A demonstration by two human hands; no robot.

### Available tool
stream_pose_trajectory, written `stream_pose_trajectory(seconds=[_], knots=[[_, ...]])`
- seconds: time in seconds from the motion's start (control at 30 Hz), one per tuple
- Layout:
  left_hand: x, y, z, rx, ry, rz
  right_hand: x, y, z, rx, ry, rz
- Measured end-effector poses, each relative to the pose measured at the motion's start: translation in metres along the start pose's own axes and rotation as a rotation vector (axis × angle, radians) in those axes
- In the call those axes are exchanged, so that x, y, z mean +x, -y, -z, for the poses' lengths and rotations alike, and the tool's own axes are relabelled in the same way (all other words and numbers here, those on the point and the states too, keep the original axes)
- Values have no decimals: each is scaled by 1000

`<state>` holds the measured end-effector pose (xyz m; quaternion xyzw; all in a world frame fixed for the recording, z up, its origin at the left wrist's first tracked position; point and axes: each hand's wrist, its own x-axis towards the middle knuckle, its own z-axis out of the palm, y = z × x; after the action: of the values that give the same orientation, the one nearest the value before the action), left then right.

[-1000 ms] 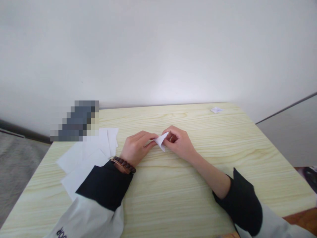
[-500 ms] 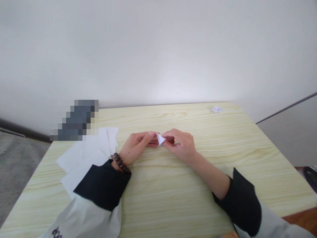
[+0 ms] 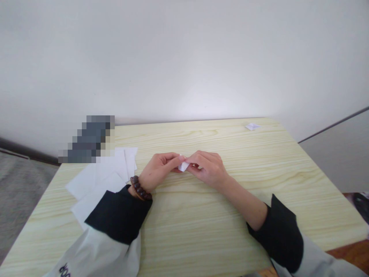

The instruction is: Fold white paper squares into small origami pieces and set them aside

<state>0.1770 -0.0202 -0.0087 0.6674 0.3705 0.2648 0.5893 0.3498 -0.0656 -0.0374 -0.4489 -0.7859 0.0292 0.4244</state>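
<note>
"Wood-grain counter below; where's the folded paper?"
"Between left hand and right hand, both pinching it."
"Which step?"
"Folding, seemingly; the next move probably calls for steady pressure. Paper sheets lie left of the grip."

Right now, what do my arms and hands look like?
Your left sleeve and right sleeve are pale grey with black cuffs; dark lettering marks the left. Your left hand wears dark wrist beads; your right hand shows none.
</note>
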Motion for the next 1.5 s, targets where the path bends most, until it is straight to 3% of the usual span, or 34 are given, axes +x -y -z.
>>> stream_pose_trajectory(seconds=[0.33, 0.5, 0.97, 1.2, 1.5], knots=[[1, 7, 2, -135, -61, 62, 1, 0, 2, 223, -71, -102], [0, 7, 3, -99, -56, 73, 3, 2, 5, 304, -43, -244], [0, 8, 6, -76, 4, 87, 2, -5, 0, 473, 74, -464], [0, 11, 7, -76, -6, 114, 1, -7, 0, 574, 48, -591], [-1, 4, 3, -72, -57, 170, 1, -6, -2, 621, 53, -608]])
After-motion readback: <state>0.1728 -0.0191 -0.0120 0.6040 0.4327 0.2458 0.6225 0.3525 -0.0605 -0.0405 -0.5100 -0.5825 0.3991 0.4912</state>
